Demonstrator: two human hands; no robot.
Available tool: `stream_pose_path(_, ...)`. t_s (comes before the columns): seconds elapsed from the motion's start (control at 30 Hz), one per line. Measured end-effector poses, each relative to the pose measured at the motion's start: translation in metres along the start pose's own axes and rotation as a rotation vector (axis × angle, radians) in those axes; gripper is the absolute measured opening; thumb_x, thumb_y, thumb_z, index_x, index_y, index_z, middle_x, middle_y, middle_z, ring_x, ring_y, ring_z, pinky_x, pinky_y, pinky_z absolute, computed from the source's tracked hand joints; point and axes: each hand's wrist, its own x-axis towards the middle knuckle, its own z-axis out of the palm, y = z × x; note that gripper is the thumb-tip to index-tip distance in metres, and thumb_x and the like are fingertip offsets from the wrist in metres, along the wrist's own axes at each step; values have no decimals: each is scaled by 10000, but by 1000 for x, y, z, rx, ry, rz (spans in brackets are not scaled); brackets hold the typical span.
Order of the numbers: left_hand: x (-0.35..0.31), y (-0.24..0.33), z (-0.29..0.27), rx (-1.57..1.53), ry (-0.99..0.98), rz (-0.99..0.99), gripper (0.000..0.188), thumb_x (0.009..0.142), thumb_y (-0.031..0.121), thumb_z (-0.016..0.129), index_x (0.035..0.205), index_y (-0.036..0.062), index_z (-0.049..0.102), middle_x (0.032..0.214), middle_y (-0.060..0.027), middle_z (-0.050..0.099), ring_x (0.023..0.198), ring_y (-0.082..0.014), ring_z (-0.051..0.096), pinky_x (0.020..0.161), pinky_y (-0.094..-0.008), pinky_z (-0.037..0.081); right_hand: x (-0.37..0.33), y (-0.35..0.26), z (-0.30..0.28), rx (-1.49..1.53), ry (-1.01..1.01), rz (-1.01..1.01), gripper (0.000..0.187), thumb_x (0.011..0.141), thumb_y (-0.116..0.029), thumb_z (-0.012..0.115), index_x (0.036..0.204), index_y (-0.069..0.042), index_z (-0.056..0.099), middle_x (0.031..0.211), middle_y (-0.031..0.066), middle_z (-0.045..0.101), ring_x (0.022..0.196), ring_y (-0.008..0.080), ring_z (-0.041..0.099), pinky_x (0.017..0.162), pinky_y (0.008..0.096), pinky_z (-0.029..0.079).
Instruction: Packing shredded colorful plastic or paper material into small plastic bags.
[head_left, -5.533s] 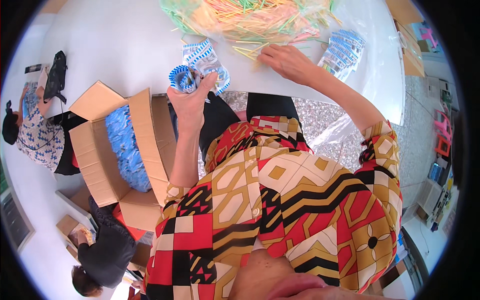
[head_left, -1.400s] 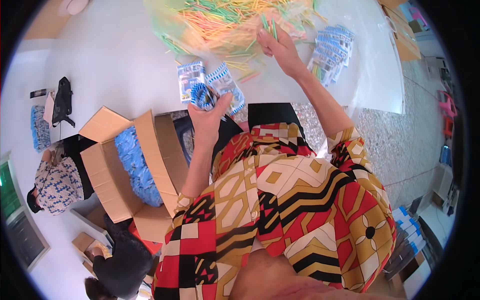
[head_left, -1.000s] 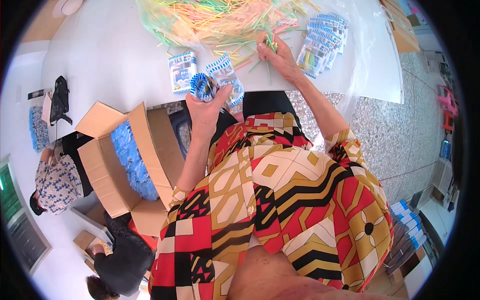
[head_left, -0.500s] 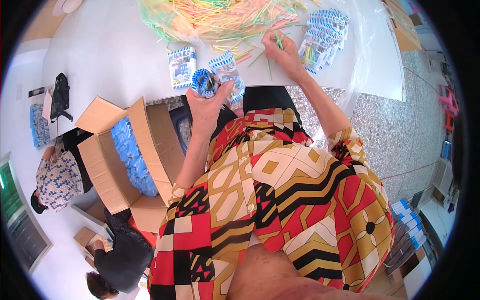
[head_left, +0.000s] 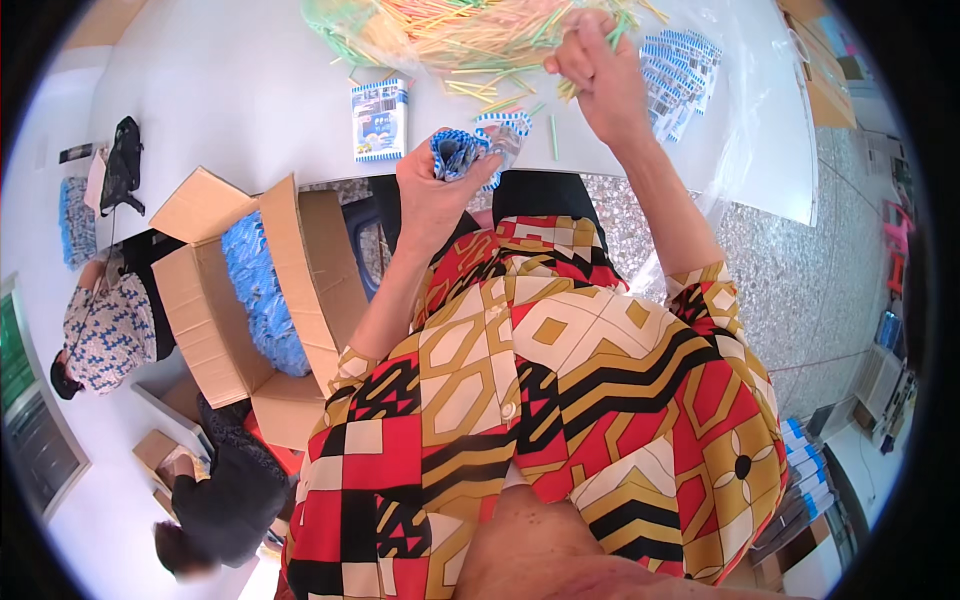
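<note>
My left hand [head_left: 430, 195] is closed around blue-and-white plastic packets [head_left: 458, 152] at the table's near edge. One packet's mouth is curled into an opening, and another packet fans out beside it. Raised in front of the heap of thin pastel sticks [head_left: 490, 40], my right hand [head_left: 600, 80] is closed on a small bunch of sticks, whose green ends [head_left: 622, 22] poke out above the fingers. A clear plastic bag [head_left: 335, 38] lies under and around the heap. Left of my left hand, a stack of flat packets [head_left: 379, 120] lies on the table.
Overlapping packets [head_left: 680, 80] lie right of my right hand. An open cardboard box [head_left: 205, 330] full of blue packets [head_left: 262, 290] stands at my left. Two other people [head_left: 115, 330] are farther left. A loose green stick [head_left: 554, 137] lies on the white table [head_left: 230, 90].
My right hand has risen and turned, still closed on the sticks. My left hand has shifted right with the packets. The whole view has moved slightly.
</note>
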Motion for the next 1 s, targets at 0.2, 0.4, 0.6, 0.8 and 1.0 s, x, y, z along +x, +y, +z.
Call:
stream_pose_path(0.2,2,-2,-2,165,-34,26,141,739,54,730,781,3,606,645,33,573,583,-7,453,501,-193,369,-11,-73,55,446,-85,146,237,995,-250,354,906,-66,474,533,-33,354,459,66,328,597,267,420)
stream_pose_path(0.4,5,-8,-3,261,-20,115,153,723,59,737,775,5,603,622,28,553,569,-18,432,494,-205,362,-14,-66,63,247,-258,78,191,987,-207,374,927,-53,470,551,-27,385,476,65,353,623,274,446)
stream_pose_path(0.6,2,9,-4,189,-49,-14,122,745,54,719,762,5,609,659,49,573,608,-11,451,550,-180,379,-16,-58,61,135,-315,54,179,980,-187,389,951,-33,474,567,-28,386,491,55,358,624,265,441)
stream_pose_path(0.8,2,8,1,152,-51,18,143,763,61,696,846,-12,605,635,-21,587,368,-68,486,320,-198,335,-19,-61,63,137,-351,-5,167,974,-159,395,946,-17,478,574,-18,397,502,59,369,622,270,441)
stream_pose_path(1.0,1,7,0,87,-54,-12,161,769,75,694,882,-11,620,656,-21,601,392,-50,479,323,-197,332,-14,-45,54,-62,-553,-357,203,983,-193,375,954,-31,492,564,-38,361,503,51,350,622,272,452)
